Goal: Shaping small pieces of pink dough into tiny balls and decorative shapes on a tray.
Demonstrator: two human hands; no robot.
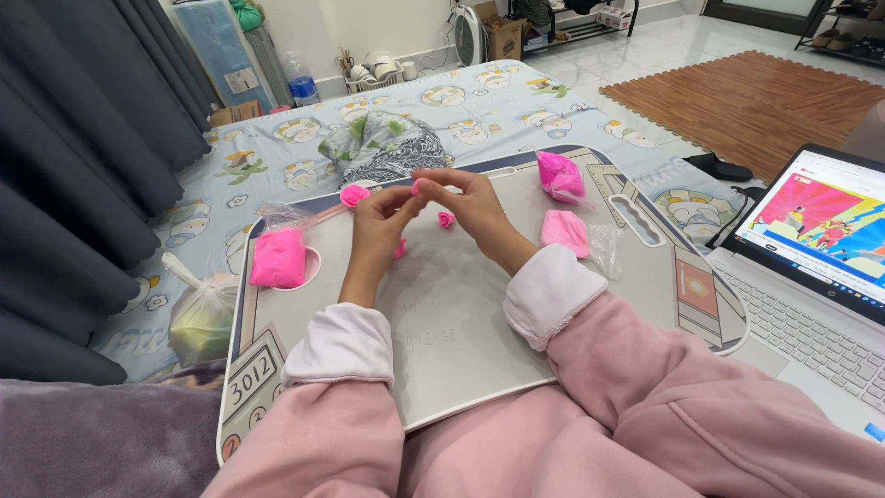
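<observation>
Both hands, left hand (380,217) and right hand (473,201), pinch shut on a small pink clay piece (417,187), seemingly shaping a petal; next calls for gentle pressing, with the finished clay rose (446,219) at five o'clock

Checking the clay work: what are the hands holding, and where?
A small pink clay piece, pinched between the fingertips of the left hand and right hand.

You have two hands, left hand (380,221) and right hand (475,205), over one lap tray (461,314). On it you can count two small pink clay roses (354,195) (446,219) and three larger pink clay lumps (277,257) (560,175) (564,231). Beside you sits one open laptop (811,277), and one knotted plastic bag (203,314) lies on the bedsheet.
</observation>
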